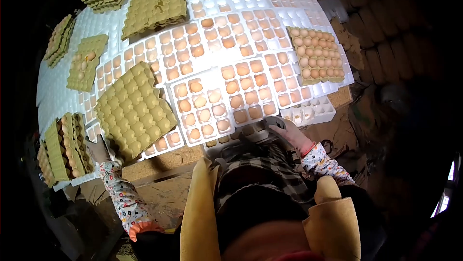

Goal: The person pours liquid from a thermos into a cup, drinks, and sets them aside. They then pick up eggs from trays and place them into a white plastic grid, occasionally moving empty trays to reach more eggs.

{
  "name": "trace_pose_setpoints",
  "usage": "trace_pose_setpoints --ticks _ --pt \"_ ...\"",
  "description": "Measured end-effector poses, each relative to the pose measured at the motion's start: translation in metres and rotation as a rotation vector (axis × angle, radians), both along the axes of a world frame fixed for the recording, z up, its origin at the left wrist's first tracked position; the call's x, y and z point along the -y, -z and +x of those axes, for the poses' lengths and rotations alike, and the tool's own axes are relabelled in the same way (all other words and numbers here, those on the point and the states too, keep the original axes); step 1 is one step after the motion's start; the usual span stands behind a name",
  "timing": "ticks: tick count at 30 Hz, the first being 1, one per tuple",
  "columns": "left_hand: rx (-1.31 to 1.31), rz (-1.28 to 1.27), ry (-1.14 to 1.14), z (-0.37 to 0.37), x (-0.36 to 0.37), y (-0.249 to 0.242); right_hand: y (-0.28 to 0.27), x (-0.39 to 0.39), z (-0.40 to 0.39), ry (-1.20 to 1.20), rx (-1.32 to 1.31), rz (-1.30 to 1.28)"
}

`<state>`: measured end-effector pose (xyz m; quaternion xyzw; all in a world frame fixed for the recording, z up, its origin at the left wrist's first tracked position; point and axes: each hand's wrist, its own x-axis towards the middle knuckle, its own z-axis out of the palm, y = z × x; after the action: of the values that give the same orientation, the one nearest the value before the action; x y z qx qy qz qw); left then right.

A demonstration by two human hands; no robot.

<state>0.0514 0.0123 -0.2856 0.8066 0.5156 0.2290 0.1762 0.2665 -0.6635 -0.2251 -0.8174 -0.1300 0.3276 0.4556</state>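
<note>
Beside plain egg trays (132, 109), left hand (100, 151) and right hand (291, 134) wear gloves

The tray (241, 93) at one o'clock is smooth, glossy plastic; egg flat (133, 109) at nine, rough matt paper; table edge (166, 160) at eight, coarse wood; sleeve (324, 163) at four, cloth.

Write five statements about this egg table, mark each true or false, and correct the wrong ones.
1. The rightmost cardboard tray holds rows of eggs. True.
2. Eggs sit only in cardboard trays. False: many are in white trays too.
3. The left hand is close to a large cardboard tray with bare cups. True.
4. The right hand is at the table's far edge. False: the right hand is at the near edge.
5. Both sleeves are plain black. False: the sleeves are white with a coloured pattern.
</note>
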Motion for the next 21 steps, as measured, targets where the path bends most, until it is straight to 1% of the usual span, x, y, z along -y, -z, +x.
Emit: trace_pose_setpoints --ticks 1,2,4,5,6,7,8,9,10,11,12,13,14,16,17,18,19,20,21 --pt "-0.022 0.229 -0.043 0.024 0.025 -0.016 -0.003 0.008 0.001 0.034 -0.039 -0.021" --pt "0.099 0.154 0.053 0.049 0.057 -0.038 -0.001 0.016 0.002 0.044 -0.044 -0.022" --pt "0.251 0.016 0.248 0.107 0.148 -0.057 0.001 0.046 0.006 0.103 -0.034 -0.039" --pt "0.246 -0.078 0.421 0.136 0.204 -0.064 0.005 0.067 0.014 0.031 0.002 -0.034" --pt "0.233 -0.175 0.594 0.160 0.261 -0.070 0.000 0.089 0.024 0.115 0.066 -0.052" --pt "0.284 -0.300 0.797 0.181 0.313 -0.057 -0.007 0.111 0.038 0.185 0.125 -0.069" --pt "0.227 -0.372 0.970 0.201 0.374 -0.065 -0.009 0.131 0.058 0.234 0.180 -0.077" --pt "0.144 -0.272 1.113 0.221 0.431 -0.066 0.001 0.159 0.083 0.424 0.213 -0.011" --pt "0.159 -0.202 1.220 0.244 0.487 -0.067 0.012 0.186 0.114 0.603 0.241 0.061" --pt "0.200 -0.167 1.297 0.270 0.536 -0.058 0.015 0.202 0.143 0.596 0.393 0.010" --pt "0.220 -0.224 1.344 0.298 0.582 -0.061 0.016 0.214 0.161 0.602 0.533 -0.039" --pt "0.181 -0.099 1.341 0.325 0.621 -0.047 0.003 0.207 0.175 0.608 0.416 0.019" --pt "0.155 0.028 1.330 0.350 0.650 -0.025 0.023 0.211 0.192 0.397 0.676 -0.044" --pt "-0.210 0.098 1.432 0.390 0.680 0.009 0.031 0.195 0.209 0.034 0.911 -0.212" --pt "-0.313 0.154 1.420 0.403 0.686 0.017 0.041 0.189 0.213 -0.142 0.973 -0.358" --pt "-0.237 -0.031 1.361 0.407 0.687 0.009 0.057 0.185 0.219 -0.314 1.036 -0.499" --pt "-0.160 -0.207 1.298 0.407 0.683 -0.006 0.062 0.177 0.228 -0.379 1.093 -0.581" --pt "-0.081 -0.377 1.230 0.404 0.680 -0.014 0.063 0.183 0.240 -0.430 0.903 -0.532" --pt "0.184 -0.393 1.066 0.401 0.676 -0.003 0.047 0.188 0.250 -0.324 0.751 -0.372"
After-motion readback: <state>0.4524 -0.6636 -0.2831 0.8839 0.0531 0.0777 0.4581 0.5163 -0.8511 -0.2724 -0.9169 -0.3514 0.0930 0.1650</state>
